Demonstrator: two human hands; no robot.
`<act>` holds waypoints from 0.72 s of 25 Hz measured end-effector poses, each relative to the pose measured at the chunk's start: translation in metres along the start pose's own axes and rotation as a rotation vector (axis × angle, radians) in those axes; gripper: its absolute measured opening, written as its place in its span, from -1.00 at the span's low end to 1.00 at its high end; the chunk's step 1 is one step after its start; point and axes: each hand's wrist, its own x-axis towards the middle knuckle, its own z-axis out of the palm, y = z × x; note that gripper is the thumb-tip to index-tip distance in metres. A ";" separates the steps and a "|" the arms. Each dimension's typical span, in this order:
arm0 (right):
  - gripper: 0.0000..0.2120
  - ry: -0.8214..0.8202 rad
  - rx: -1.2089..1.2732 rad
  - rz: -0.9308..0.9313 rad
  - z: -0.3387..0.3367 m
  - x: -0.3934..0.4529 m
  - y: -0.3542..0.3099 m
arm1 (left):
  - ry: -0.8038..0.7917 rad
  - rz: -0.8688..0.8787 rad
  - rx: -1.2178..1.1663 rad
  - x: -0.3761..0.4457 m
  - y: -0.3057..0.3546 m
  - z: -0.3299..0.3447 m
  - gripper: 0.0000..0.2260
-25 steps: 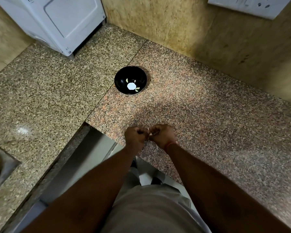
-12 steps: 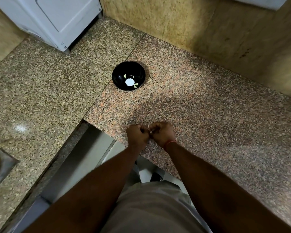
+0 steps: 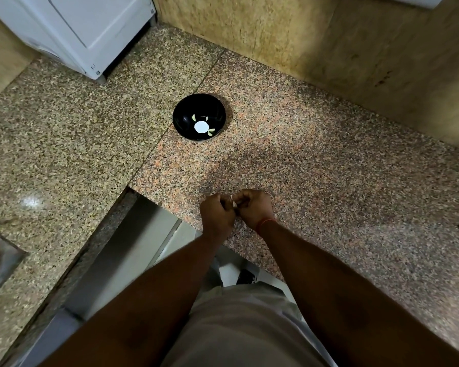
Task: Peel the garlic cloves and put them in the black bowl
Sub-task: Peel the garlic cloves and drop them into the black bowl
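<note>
The black bowl stands on the granite counter, well beyond my hands, with a white flower pattern on its bottom. My left hand and my right hand meet knuckle to knuckle near the counter's front edge, fingers curled. Between them they pinch a small white garlic clove, of which only a sliver shows. I cannot tell whether any cloves lie in the bowl.
A white appliance stands at the back left. Tan walls close the corner behind the bowl. A steel sink edge shows at the far left. Below the counter's cut-out is the floor and my shoe.
Both hands stay together on the clove with only small finger shifts. The view has tilted slightly, so the bowl sits a little higher in the frame.
</note>
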 end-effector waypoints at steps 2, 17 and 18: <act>-0.87 0.000 0.002 -0.006 0.000 0.000 0.000 | 0.009 0.005 -0.001 -0.001 -0.001 -0.001 -0.73; -0.80 -0.079 0.038 -0.021 -0.008 0.001 0.002 | -0.003 -0.058 -0.080 -0.003 -0.009 -0.003 -0.89; -0.80 -0.092 0.021 -0.030 -0.009 0.002 0.003 | -0.006 -0.042 -0.061 -0.004 -0.008 -0.003 -0.90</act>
